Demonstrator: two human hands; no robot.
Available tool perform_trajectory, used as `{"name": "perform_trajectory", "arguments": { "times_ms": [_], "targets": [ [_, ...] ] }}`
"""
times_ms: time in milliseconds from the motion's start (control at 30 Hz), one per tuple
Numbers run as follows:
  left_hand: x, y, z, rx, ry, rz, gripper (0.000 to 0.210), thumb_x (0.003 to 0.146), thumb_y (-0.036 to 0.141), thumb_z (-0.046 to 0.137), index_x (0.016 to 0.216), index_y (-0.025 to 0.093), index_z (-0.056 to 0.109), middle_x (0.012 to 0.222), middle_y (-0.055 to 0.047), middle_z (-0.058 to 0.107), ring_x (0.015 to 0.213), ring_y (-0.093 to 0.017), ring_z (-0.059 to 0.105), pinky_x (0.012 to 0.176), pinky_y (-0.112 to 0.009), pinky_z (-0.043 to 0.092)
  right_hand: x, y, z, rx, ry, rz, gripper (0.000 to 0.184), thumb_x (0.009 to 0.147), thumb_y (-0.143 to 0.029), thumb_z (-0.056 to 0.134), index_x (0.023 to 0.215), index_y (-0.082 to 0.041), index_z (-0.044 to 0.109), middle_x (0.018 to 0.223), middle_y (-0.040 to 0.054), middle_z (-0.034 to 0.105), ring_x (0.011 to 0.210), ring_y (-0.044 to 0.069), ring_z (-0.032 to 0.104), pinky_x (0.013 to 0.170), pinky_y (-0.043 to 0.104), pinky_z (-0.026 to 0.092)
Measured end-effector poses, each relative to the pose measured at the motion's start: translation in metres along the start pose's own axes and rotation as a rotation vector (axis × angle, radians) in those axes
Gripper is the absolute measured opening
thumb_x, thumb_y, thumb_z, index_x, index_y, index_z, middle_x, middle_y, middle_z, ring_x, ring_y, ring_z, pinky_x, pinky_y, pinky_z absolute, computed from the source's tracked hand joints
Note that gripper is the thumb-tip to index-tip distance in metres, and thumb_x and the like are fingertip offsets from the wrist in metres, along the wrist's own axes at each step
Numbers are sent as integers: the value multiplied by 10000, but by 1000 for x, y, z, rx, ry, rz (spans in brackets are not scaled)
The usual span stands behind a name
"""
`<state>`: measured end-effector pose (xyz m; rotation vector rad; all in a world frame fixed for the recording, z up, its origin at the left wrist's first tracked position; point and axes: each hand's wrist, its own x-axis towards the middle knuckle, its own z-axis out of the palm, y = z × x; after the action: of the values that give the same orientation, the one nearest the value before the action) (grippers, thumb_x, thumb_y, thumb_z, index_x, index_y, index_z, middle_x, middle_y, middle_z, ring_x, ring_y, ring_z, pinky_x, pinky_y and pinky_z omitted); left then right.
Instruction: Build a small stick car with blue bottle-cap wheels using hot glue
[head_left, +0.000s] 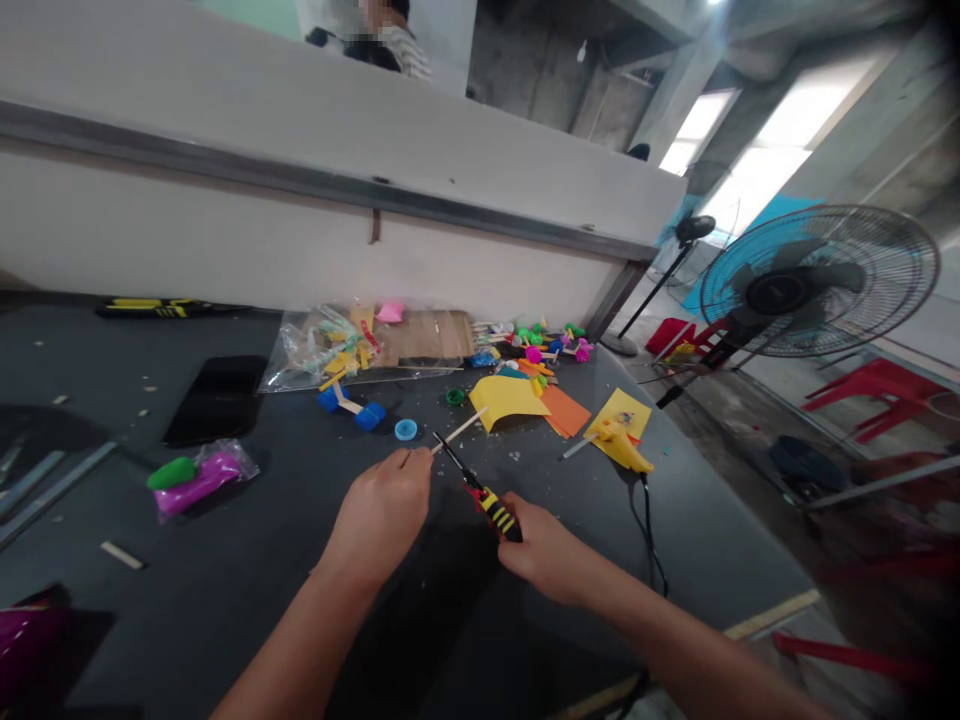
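My left hand [390, 505] is closed in a pinch on a thin pale wooden stick [466, 425]. The stick's far end meets a curved sheet of yellow paper [514, 398]; whether they are joined I cannot tell. In my right hand [544, 550] is a pair of pliers [495, 508] with black and yellow handles, red near the pivot. Their dark, narrow jaws cross the stick just beyond my left fingertips. Behind my hands lie a light blue bottle cap [406, 430], a green cap [455, 397] and a stick with blue wheel-like pieces [352, 408].
A yellow hot glue gun [624, 446] with a black cord lies on the right. On the left are a black phone [216, 400] and packed purple clay [199, 482]. A clear plastic bag [360, 345] stands against the white partition [285, 225]. A fan [780, 290] stands beyond the table.
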<state>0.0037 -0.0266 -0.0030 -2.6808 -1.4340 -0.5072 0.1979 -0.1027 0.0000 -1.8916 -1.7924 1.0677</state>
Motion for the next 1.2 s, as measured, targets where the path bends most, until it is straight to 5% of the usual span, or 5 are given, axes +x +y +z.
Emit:
{"name": "perform_trajectory", "arguments": {
  "times_ms": [200,1200],
  "targets": [
    [0,-1,0,-18,117,3,247,913,180,386,778,188,593,679,-24,581,628,-161,577,602,-268,399,-2,5,2,118,2,-12,244,675,-147,477,908,-172,541,858,22,624,794,179,564,664,247,370],
    [1,4,2,-11,77,67,248,808,40,451,965,151,608,792,-58,630,715,-190,613,638,-276,460,0,11,7,236,-47,-33,287,595,-124,450,863,-167,544,775,-9,567,717,145,475,634,235,348]
  ]
}}
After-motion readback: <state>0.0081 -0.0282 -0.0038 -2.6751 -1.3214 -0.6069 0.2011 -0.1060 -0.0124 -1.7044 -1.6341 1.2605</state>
